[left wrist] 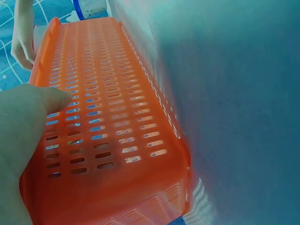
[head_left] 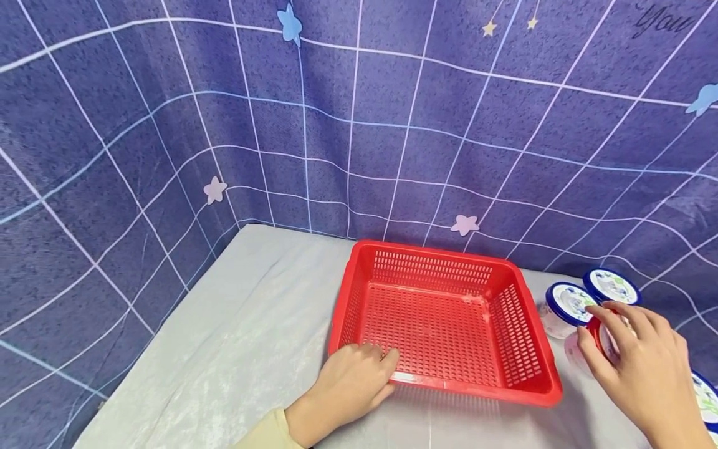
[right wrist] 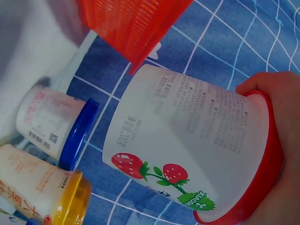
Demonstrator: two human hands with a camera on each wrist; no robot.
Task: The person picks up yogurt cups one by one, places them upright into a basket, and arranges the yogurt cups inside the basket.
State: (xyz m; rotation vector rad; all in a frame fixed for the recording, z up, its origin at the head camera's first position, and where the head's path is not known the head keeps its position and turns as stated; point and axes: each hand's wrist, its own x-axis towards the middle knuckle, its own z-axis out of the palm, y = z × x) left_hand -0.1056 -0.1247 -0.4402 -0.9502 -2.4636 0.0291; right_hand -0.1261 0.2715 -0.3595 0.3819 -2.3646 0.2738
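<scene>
A red perforated plastic basket (head_left: 432, 337) sits on the white-covered table. My left hand (head_left: 350, 380) grips its near rim, and the thumb (left wrist: 58, 99) lies over the slotted side in the left wrist view. At the basket's right, my right hand (head_left: 645, 362) holds a white yogurt cup (right wrist: 187, 145) with printed strawberries by its red lid. In the right wrist view the cup fills the middle, its base toward the basket. Just behind it in the head view stands a blue-lidded cup (head_left: 572, 302).
A second blue-lidded cup (head_left: 611, 287) stands by the curtain, and another blue lid (head_left: 705, 396) shows at the right edge. A yellow-lidded cup (right wrist: 47, 187) appears in the right wrist view. A blue grid-patterned curtain (head_left: 392, 125) hangs behind the table.
</scene>
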